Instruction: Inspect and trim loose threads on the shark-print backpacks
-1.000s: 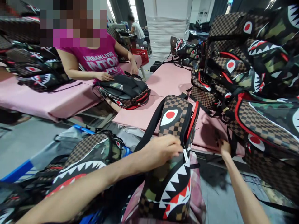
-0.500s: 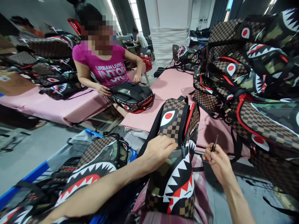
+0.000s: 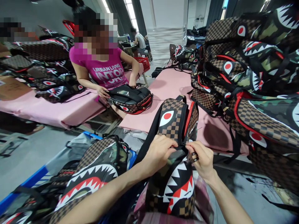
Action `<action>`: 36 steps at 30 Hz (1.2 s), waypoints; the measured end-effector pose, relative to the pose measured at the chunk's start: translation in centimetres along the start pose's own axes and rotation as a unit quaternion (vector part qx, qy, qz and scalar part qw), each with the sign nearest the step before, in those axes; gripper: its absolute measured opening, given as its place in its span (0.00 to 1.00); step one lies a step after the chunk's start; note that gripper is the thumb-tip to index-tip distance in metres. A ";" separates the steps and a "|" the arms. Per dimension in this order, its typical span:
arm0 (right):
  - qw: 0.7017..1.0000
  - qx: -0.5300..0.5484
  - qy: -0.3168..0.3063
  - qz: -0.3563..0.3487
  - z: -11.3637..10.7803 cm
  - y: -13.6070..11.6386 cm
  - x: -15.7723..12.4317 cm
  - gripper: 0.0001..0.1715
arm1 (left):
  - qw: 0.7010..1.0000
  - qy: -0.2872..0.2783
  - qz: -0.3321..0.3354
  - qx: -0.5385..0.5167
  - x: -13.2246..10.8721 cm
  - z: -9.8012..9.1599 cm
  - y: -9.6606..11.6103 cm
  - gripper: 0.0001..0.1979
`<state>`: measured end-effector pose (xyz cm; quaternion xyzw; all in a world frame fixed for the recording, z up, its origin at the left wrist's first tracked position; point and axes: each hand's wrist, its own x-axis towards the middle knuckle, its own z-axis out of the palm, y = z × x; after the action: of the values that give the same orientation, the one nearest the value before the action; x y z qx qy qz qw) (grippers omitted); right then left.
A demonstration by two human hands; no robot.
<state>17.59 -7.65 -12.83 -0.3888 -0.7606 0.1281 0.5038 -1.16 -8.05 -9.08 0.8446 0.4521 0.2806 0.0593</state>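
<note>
A backpack with a brown check, camouflage and a shark-mouth print stands upright on my lap, its red-edged zip partly open at the top. My left hand lies across its front, thumb and fingers closed at the fabric beside the zip. On the other side of the zip, my right hand is closed, its fingertips meeting the zip near the slider. Small dark scissors sit in the fingers of that hand, with a handle loop showing and the blades mostly hidden.
A pink-covered table extends ahead. Piled backpacks stand at the right, and a blue-edged bin with more backpacks is at lower left. Opposite, a co-worker in a pink shirt handles another backpack.
My right hand has moved left and inward, from beside the backpack to its zip, with the scissors still in it. My left hand stays on the backpack's front.
</note>
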 end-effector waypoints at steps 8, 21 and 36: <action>0.980 0.000 0.068 0.188 -0.9 4.1 7.6 0.15 | 0.997 -0.015 0.069 0.013 0.2 0.2 0.0 0.06; 0.947 0.092 0.091 0.293 -2.8 3.3 -0.2 0.15 | 0.913 -0.047 0.313 0.256 0.6 -0.9 0.6 0.12; 0.970 -0.038 -0.046 0.238 -2.2 -0.1 -3.9 0.12 | 0.973 -0.119 0.150 0.127 1.2 -1.3 0.0 0.10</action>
<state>20.20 -10.97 -14.38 -0.5710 -0.6728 0.2331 0.4086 -1.35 -7.35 -7.47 0.9306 0.3421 0.1243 -0.0381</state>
